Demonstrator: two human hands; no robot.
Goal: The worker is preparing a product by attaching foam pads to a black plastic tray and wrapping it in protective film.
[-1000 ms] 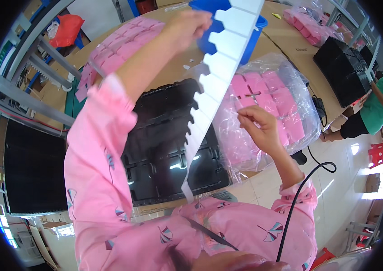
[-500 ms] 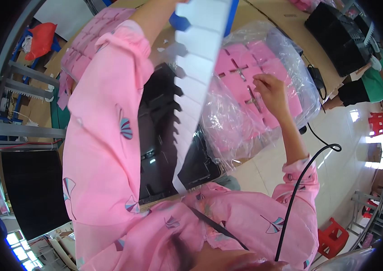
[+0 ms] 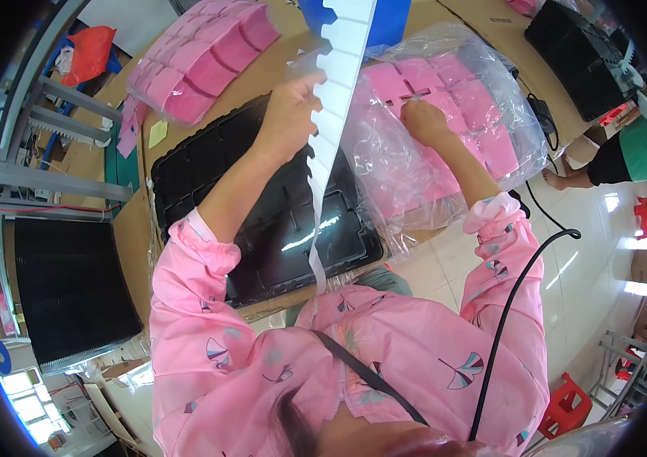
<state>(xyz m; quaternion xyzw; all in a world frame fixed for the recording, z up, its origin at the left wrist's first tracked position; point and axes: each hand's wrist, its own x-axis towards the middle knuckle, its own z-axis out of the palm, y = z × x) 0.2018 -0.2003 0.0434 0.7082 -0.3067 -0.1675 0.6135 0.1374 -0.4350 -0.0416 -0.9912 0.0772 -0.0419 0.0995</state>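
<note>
A long white strip [image 3: 339, 99] with a notched left edge hangs down in front of me. My left hand [image 3: 293, 114] is curled at that notched edge, its fingers closed on the strip. Beneath it, on the table, lies a large black plastic tray [image 3: 262, 217] with a shiny moulded surface. To the right, my right hand [image 3: 424, 122] is closed over a slab of pink foam blocks [image 3: 457, 91] with slots between them. Whatever its fingers hold there is hidden. Clear plastic wrap [image 3: 373, 160] surrounds the foam.
Another stack of pink foam blocks [image 3: 201, 57] stands at the far left of the table. Behind the strip is a blue bin [image 3: 388, 27]. A black cable [image 3: 518, 297] runs down at my right. At far right, a person in green [image 3: 640, 148] stands near black crates [image 3: 575, 61].
My left hand has come back nearer and lower along the strip. My right hand has moved left and away from me, down to the foam. The view has shifted.
</note>
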